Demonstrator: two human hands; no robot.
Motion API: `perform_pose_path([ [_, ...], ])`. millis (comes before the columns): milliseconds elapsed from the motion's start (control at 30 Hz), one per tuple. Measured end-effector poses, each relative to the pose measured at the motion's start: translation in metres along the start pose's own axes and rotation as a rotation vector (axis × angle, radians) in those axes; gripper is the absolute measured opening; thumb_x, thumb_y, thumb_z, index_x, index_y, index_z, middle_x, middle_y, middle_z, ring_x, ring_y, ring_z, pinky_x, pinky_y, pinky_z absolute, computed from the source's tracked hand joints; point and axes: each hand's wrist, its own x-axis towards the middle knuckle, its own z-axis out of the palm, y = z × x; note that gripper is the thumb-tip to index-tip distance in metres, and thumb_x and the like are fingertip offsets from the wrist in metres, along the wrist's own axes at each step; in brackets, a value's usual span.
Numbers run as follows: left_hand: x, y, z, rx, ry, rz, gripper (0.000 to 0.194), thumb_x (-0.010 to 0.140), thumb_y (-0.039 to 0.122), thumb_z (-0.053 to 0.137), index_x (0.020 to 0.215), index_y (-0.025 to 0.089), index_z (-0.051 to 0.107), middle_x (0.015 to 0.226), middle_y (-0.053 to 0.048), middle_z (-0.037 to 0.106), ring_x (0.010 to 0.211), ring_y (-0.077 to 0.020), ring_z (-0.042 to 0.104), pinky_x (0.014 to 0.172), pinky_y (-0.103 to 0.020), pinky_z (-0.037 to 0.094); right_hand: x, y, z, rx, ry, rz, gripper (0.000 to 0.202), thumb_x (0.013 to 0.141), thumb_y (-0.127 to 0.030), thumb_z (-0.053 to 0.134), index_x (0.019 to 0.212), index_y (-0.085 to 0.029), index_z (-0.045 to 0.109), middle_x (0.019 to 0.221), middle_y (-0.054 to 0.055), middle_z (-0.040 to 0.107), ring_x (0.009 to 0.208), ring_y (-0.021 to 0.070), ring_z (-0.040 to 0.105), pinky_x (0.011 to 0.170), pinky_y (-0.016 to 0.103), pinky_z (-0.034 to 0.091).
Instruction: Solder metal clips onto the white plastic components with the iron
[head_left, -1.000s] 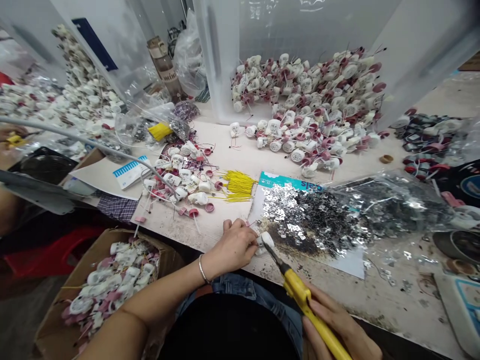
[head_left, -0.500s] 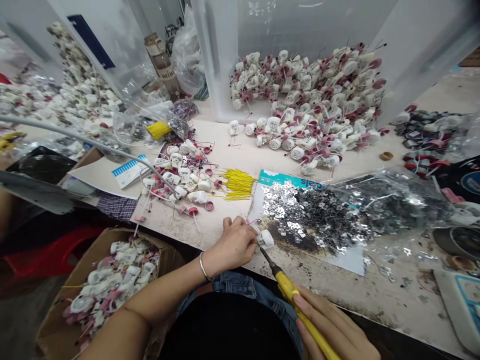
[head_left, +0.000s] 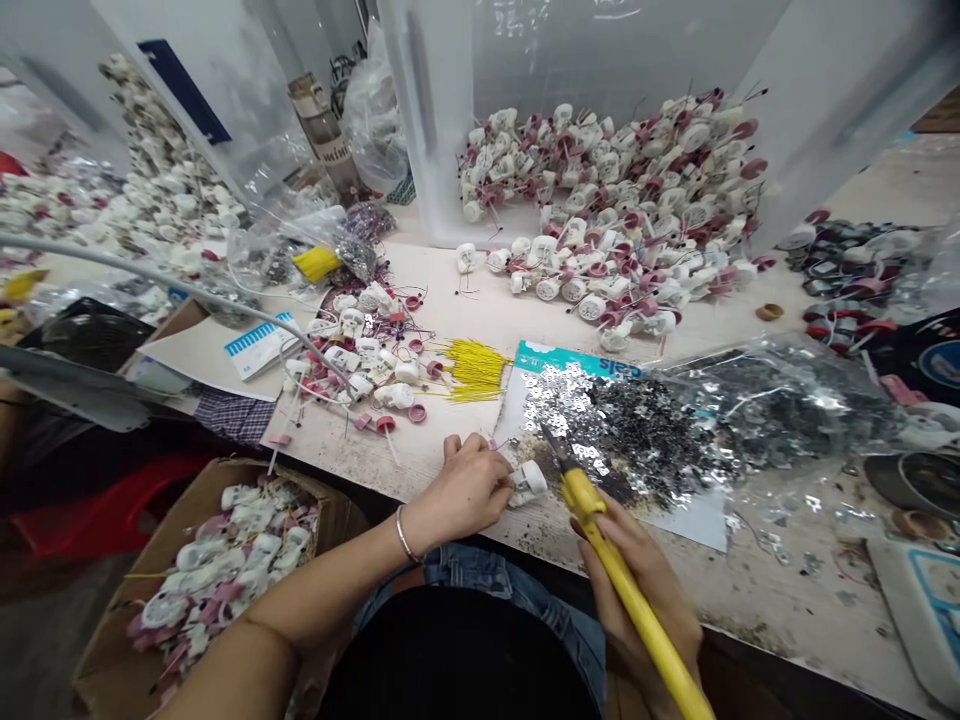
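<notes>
Beside the metal pieces [head_left: 559, 402], left hand [head_left: 466, 490] pinches white housing [head_left: 532, 480], probably light and stiff, suitably by one end; right hand [head_left: 658, 572] encloses yellow tool [head_left: 625, 584].

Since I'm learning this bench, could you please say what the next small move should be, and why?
Perhaps bring the yellow tool tip-first to the white part: the left hand holds that part and the right hand grips the tool, but the tool's tip points at the silver pieces.
</notes>
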Motion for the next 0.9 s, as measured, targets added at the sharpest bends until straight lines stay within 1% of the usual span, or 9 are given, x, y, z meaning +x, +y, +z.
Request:
perform_pose_path([
  [67, 0.0, 0.0, 0.0, 0.001, 0.0, -0.001, 0.017, 0.086, 0.021, 0.056, 0.074, 0.02, 0.069, 0.085, -0.006, 0.071, 0.097, -0.0253, 0.047, 0.088, -0.043, 0.03, 0.008, 0.007, 0.018, 0.043, -0.013, -0.051, 0.014, 0.081, -0.007, 0.06, 0.085, -0.02, 0.063, 0.124, 0.007, 0.061, 0.108, 0.0207, 0.065, 0.084, 0.031, 0.06],
  [200, -0.002, 0.0, -0.002, 0.003, -0.033, -0.01, 0.016, 0.085, 0.017, 0.056, 0.073, 0.019, 0.068, 0.092, -0.004, 0.072, 0.102, -0.0255, 0.048, 0.088, -0.044, 0.028, 0.016, 0.022, 0.047, 0.031, -0.005, -0.19, 0.015, 0.079, -0.008, 0.062, 0.086, -0.021, 0.062, 0.129, 0.006, 0.054, 0.111, 0.0197, 0.062, 0.083, 0.029, 0.06],
  [367, -0.009, 0.003, -0.005, -0.083, 0.03, 0.011, 0.005, 0.082, 0.024, 0.062, 0.081, 0.02, 0.064, 0.106, -0.003, 0.07, 0.113, -0.0266, 0.047, 0.095, -0.044, 0.026, 0.016, 0.022, 0.053, 0.01, 0.005, -0.162, 0.012, 0.08, -0.009, 0.062, 0.084, -0.02, 0.061, 0.125, 0.007, 0.051, 0.11, 0.0189, 0.061, 0.084, 0.03, 0.059],
  [500, -0.021, 0.001, -0.014, -0.14, 0.053, 0.001, 0.045, 0.069, 0.034, 0.073, 0.108, 0.021, 0.055, 0.096, -0.002, 0.068, 0.102, -0.0236, 0.057, 0.104, -0.047, 0.024, 0.022, 0.004, 0.052, 0.077, 0.076, -0.068, 0.016, 0.076, -0.013, 0.07, 0.076, -0.02, 0.056, 0.12, 0.006, 0.051, 0.107, 0.0185, 0.061, 0.082, 0.032, 0.06],
  [567, -0.036, -0.006, -0.03, -0.157, 0.047, -0.049, 0.045, 0.069, 0.031, 0.071, 0.11, 0.02, 0.055, 0.089, -0.001, 0.068, 0.085, -0.0188, 0.061, 0.101, -0.041, 0.033, 0.024, -0.001, 0.052, 0.128, 0.06, -0.049, 0.016, 0.076, -0.014, 0.07, 0.076, -0.02, 0.056, 0.119, 0.006, 0.052, 0.107, 0.0184, 0.061, 0.081, 0.032, 0.06],
  [633, -0.061, -0.018, -0.056, -0.159, 0.072, -0.182, 0.036, 0.072, 0.03, 0.066, 0.106, 0.02, 0.059, 0.085, -0.001, 0.068, 0.076, -0.0166, 0.061, 0.083, -0.03, 0.044, 0.023, 0.0, 0.053, 0.156, 0.06, -0.038, 0.014, 0.076, -0.015, 0.07, 0.076, -0.02, 0.057, 0.119, 0.006, 0.053, 0.106, 0.0189, 0.061, 0.082, 0.035, 0.06],
  [733, -0.113, -0.037, -0.099, -0.052, 0.003, -0.491, 0.021, 0.076, 0.039, 0.061, 0.081, 0.019, 0.065, 0.068, 0.0, 0.065, 0.059, -0.0149, 0.056, 0.059, -0.023, 0.04, 0.021, 0.007, 0.055, 0.16, 0.106, 0.01, 0.012, 0.077, -0.017, 0.069, 0.075, -0.02, 0.058, 0.117, 0.007, 0.056, 0.105, 0.0195, 0.062, 0.086, 0.038, 0.058],
  [800, -0.144, -0.047, -0.12, 0.072, -0.105, -0.649, 0.03, 0.077, 0.046, 0.06, 0.063, 0.019, 0.064, 0.059, 0.0, 0.061, 0.054, -0.016, 0.055, 0.054, -0.023, 0.036, 0.019, 0.01, 0.056, 0.158, 0.123, 0.036, 0.012, 0.078, -0.019, 0.069, 0.074, -0.019, 0.058, 0.116, 0.007, 0.057, 0.103, 0.0189, 0.063, 0.083, 0.036, 0.059],
  [900, -0.16, -0.054, -0.13, 0.127, -0.067, -0.684, 0.035, 0.086, 0.048, 0.052, 0.076, 0.021, 0.071, 0.075, -0.004, 0.07, 0.067, -0.02, 0.063, 0.06, -0.025, 0.041, 0.016, 0.01, 0.057, 0.155, 0.112, 0.028, 0.011, 0.079, -0.018, 0.068, 0.073, -0.019, 0.058, 0.115, 0.007, 0.057, 0.099, 0.018, 0.064, 0.079, 0.034, 0.059],
])
